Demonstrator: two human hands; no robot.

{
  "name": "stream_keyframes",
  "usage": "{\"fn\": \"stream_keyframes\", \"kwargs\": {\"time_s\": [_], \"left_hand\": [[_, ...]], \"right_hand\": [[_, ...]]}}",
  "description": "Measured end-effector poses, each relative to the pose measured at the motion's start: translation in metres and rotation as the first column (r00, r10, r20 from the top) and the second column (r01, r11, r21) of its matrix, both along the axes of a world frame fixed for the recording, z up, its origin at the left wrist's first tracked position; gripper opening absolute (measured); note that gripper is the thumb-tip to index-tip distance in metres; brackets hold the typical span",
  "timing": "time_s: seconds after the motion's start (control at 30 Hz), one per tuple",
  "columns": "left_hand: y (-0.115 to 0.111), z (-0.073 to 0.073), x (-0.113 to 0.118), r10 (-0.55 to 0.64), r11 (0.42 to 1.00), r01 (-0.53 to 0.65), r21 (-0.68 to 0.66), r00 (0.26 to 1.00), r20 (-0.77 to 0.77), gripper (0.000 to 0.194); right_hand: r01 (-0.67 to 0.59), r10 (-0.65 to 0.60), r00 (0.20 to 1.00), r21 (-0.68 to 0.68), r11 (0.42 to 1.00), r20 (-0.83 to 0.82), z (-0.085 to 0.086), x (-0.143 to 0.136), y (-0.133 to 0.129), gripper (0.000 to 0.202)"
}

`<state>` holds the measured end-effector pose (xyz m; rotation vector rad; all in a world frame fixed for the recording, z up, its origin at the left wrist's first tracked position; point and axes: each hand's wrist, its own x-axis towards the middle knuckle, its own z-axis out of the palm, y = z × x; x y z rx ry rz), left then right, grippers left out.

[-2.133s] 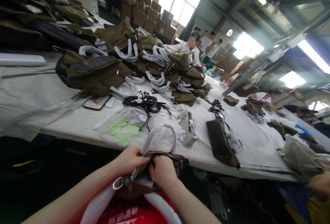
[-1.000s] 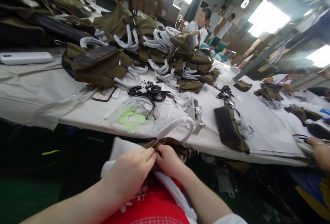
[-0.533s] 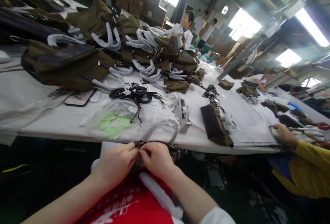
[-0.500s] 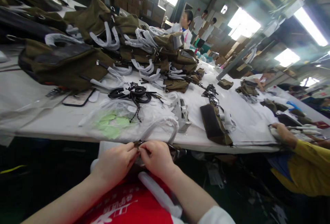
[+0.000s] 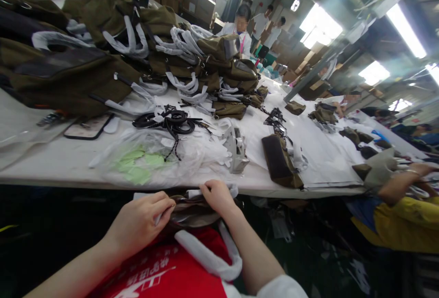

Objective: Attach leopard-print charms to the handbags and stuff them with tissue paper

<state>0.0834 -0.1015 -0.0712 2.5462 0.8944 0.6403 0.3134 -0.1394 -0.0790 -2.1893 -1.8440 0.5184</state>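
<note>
An olive handbag (image 5: 195,217) with its top gaping open sits against my front, just below the table edge. Its near handle (image 5: 212,259), wrapped in white, droops over my red shirt. At the left end of the opening, my left hand (image 5: 146,220) is closed on the bag's rim, fingertips pinched together. My right hand (image 5: 217,198) is curled over the far rim beside the other white-wrapped handle (image 5: 195,193). The bag's lower part is hidden in shadow and behind my arms.
Olive bags (image 5: 92,78) are piled at the table's back left. Nearer lie black straps (image 5: 178,121), a phone (image 5: 88,127), green paper pieces in plastic (image 5: 140,164), a grey metal device (image 5: 236,149) and a small bag (image 5: 278,160). A co-worker's yellow sleeve (image 5: 398,220) is at right.
My hands have moved apart from a meeting point at the bag's top, and the opening now shows between them. The far handle has dropped from standing up. The co-worker at right has shifted their arm.
</note>
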Motion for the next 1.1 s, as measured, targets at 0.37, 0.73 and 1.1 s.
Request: {"fn": "stream_keyframes", "kwargs": {"time_s": [0.37, 0.73, 1.1], "left_hand": [[-0.009, -0.003, 0.013, -0.172, 0.985, 0.169, -0.044, 0.984, -0.047, 0.027], [-0.006, -0.005, 0.006, -0.115, 0.989, 0.111, -0.1, 0.993, -0.03, 0.027], [-0.01, 0.01, -0.002, -0.056, 0.99, 0.056, -0.126, 0.998, 0.006, 0.026]], "right_hand": [[0.472, -0.465, 0.878, -0.047, 0.88, 0.111, -0.014, 0.083, -0.005, 0.027], [0.437, -0.433, 0.899, -0.085, 0.895, 0.063, -0.024, 0.097, 0.01, 0.021], [0.403, -0.394, 0.912, -0.075, 0.912, 0.113, -0.012, 0.101, -0.001, 0.011]]}}
